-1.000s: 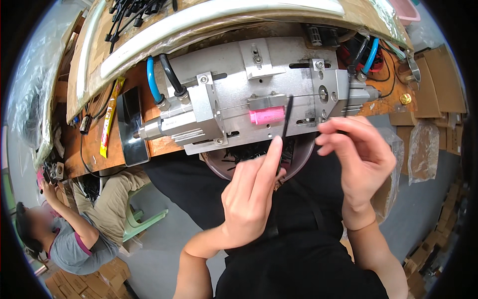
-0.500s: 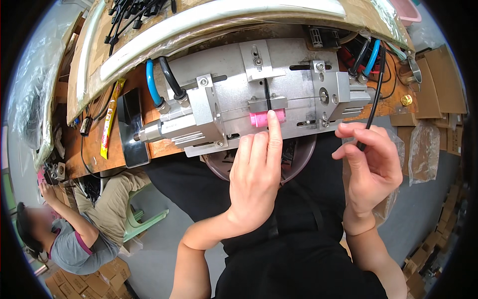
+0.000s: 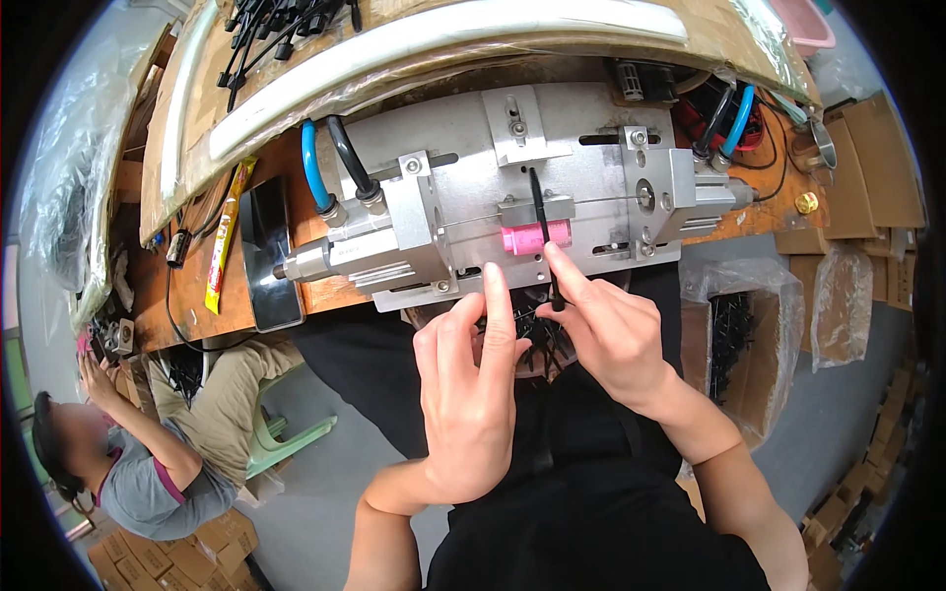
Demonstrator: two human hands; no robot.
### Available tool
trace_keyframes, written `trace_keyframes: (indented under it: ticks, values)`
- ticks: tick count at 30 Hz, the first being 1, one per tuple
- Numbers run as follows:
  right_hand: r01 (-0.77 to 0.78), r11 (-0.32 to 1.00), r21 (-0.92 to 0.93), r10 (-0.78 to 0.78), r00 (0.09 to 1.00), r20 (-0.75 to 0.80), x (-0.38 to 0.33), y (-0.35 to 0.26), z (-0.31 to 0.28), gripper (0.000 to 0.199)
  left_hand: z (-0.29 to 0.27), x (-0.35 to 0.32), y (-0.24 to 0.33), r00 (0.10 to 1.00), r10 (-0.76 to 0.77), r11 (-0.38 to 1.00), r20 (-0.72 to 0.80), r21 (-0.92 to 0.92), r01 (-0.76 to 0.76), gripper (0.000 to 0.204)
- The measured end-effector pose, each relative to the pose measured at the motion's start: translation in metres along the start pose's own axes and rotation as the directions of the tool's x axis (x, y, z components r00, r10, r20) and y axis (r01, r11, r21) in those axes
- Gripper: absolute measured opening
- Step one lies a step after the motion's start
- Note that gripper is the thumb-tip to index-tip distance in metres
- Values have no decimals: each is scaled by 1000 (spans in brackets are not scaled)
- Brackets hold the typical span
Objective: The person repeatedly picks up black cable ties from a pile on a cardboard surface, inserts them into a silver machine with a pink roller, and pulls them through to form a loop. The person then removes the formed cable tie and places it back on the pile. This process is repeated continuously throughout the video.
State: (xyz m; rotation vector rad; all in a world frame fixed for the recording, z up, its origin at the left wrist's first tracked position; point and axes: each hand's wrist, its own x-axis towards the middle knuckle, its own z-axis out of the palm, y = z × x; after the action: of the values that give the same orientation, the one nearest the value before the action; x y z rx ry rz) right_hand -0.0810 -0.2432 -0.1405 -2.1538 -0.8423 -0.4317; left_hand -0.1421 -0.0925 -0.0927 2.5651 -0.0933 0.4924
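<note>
The right hand [image 3: 621, 340] pinches the lower end of 1 thin black rod [image 3: 539, 205] between its thumb and index finger. The rod slants slightly, its upper end leaning toward the left, and it crosses in front of a pink block [image 3: 520, 240] and a small metal block [image 3: 514, 211] just behind it. Whether the rod touches either of these 2 blocks, I cannot tell.

The left hand [image 3: 465, 394] is beside the right hand, with its index finger stretched up toward the front edge of a metal plate [image 3: 483, 177] and its other fingers bent. Its fingertips are partly hidden, so I cannot tell whether it holds anything.

The pink block and the small metal block sit near the middle of the plate, between a left metal cylinder [image 3: 389, 258] and a right metal cylinder [image 3: 695, 197]. A blue tube [image 3: 313, 167] and a black tube [image 3: 353, 163] curve up from the left cylinder. The plate rests on a wooden counter [image 3: 320, 290], where a dark phone [image 3: 268, 246] lies near a yellow packet [image 3: 225, 241].

Below the plate's front edge, dark thin pieces [image 3: 544, 355] show beneath the 2 hands. At the right, an open carton [image 3: 764, 360] contains more black pieces [image 3: 729, 340].
</note>
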Motion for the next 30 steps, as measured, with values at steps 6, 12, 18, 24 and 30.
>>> trace_keyframes:
  ticks: [6,12,18,24,30]
  values:
    - [-26,1000,-11,26,999,36,11,-7,-2,64,2,-4,-2,999,-21,999,36,-38,22,68]
    - [34,996,-82,-25,995,100,39,-20,-37,60,-25,28,-15,999,49,996,19,-70,-47,73]
    - [338,823,-457,-436,891,-127,201,29,-63,29,-43,186,-39,894,366,930,-259,72,-360,23]
    - [590,670,-450,-475,807,350,300,81,-49,23,-39,274,-83,887,458,856,49,244,-456,13]
    - [537,841,-66,-489,807,332,273,86,-82,17,-69,230,-65,878,440,897,187,-48,-440,13]
